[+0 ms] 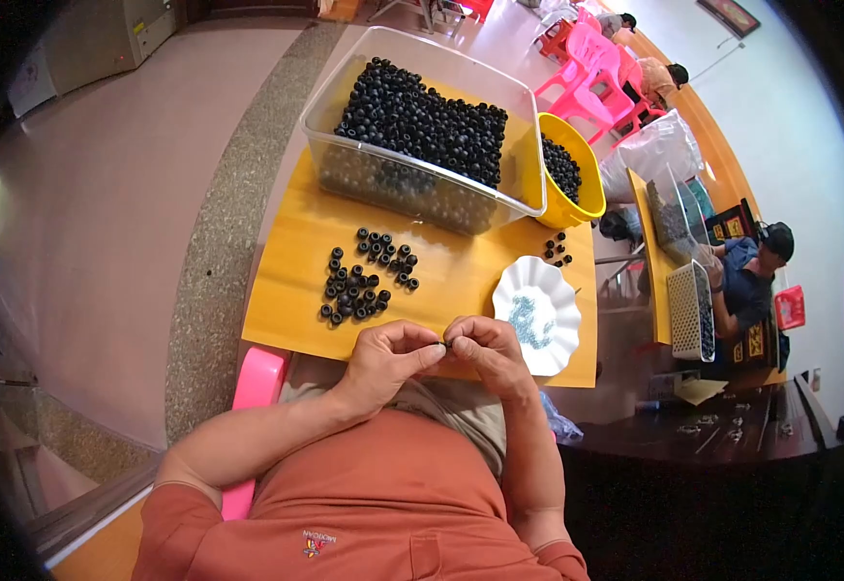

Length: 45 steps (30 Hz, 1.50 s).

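Close in front of my body, above the near edge of the yellow board, my left hand (pixel 389 364) and my right hand (pixel 490 356) meet fingertip to fingertip. Between them they pinch a small black piece (pixel 445 344), mostly hidden by the fingers. Beyond my left hand lies a loose group of small round black pieces with holes (pixel 354 290). Beside my right hand sits a white plate with a wavy rim (pixel 567 339), holding a scatter of tiny blue-grey bits (pixel 530 321), too small to make out.
A clear plastic bin (pixel 422 203) of black pieces stands on the yellow board (pixel 461 271), beside a yellow bucket (pixel 587 198) with more. Several black pieces lie near the bucket. Another person (pixel 746 276) sits at the right by a white basket (pixel 690 310). Pink chairs (pixel 591 73) stand farther back.
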Tool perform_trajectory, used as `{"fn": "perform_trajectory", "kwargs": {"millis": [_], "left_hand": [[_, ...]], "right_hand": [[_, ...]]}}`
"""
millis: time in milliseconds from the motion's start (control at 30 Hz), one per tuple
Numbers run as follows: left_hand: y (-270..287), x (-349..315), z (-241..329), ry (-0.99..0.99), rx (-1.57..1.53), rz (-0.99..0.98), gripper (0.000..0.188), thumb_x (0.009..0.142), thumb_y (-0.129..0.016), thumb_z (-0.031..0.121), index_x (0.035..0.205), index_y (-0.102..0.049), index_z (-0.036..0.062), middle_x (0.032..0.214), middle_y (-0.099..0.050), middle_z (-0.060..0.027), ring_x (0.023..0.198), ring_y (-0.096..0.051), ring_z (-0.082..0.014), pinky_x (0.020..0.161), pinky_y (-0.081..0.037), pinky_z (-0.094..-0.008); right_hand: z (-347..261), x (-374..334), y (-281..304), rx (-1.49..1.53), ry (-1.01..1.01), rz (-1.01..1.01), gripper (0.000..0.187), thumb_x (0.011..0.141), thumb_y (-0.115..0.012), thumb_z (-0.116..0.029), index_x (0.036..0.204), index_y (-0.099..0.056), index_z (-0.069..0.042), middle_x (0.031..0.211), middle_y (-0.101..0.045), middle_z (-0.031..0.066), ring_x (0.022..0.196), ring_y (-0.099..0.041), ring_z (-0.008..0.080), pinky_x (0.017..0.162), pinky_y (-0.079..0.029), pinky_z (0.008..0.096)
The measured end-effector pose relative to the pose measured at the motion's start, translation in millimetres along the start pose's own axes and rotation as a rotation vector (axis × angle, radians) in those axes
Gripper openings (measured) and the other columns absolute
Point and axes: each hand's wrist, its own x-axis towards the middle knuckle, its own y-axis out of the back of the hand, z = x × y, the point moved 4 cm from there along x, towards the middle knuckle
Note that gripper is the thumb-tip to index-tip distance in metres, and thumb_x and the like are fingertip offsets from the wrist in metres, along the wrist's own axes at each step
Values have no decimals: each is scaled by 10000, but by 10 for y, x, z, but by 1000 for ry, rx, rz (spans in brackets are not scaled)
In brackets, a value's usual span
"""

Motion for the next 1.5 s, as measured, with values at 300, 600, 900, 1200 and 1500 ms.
{"fn": "perform_trajectory", "kwargs": {"millis": [300, 600, 900, 1200, 1500], "left_hand": [[-16, -9, 15, 47, -12, 9, 152, 859, -666, 29, 991, -639, -40, 900, -666, -85, 777, -648, -131, 717, -557, -249], [-19, -15, -1, 69, -4, 2, 229, 878, -650, 55, 1075, -629, -59, 935, -675, -96, 772, -662, -132, 714, -563, -238], [-13, -12, -1, 80, 1, 7, 221, 878, -647, 53, 1065, -620, -62, 931, -672, -94, 776, -662, -133, 718, -560, -238], [-7, 0, -11, 85, 22, 3, 190, 866, -650, 27, 1036, -617, -52, 913, -664, -93, 767, -657, -136, 710, -562, -244], [-27, -4, -27, 98, 23, -31, 156, 853, -664, 17, 971, -574, -30, 869, -641, -78, 750, -644, -126, 688, -560, -242]], "right_hand": [[-46, -15, -16, 58, -57, -53, 190, 935, -602, -175, 938, -595, 15, 865, -644, 59, 811, -661, 157, 718, -554, 273], [-109, -16, -63, 78, -114, 35, 196, 911, -636, -170, 864, -619, 19, 766, -595, 12, 697, -524, 74, 640, -430, 206], [-131, -21, -89, 115, -107, 20, 190, 907, -640, -167, 868, -623, 18, 765, -595, 8, 702, -526, 72, 640, -435, 204], [-98, -10, -87, 81, -140, 36, 168, 913, -631, -151, 879, -626, 13, 773, -605, 0, 695, -533, 59, 627, -440, 192], [-16, -49, 33, 51, -224, -64, 117, 924, -606, -116, 895, -605, -3, 843, -611, 4, 760, -554, 60, 632, -450, 194]]}}
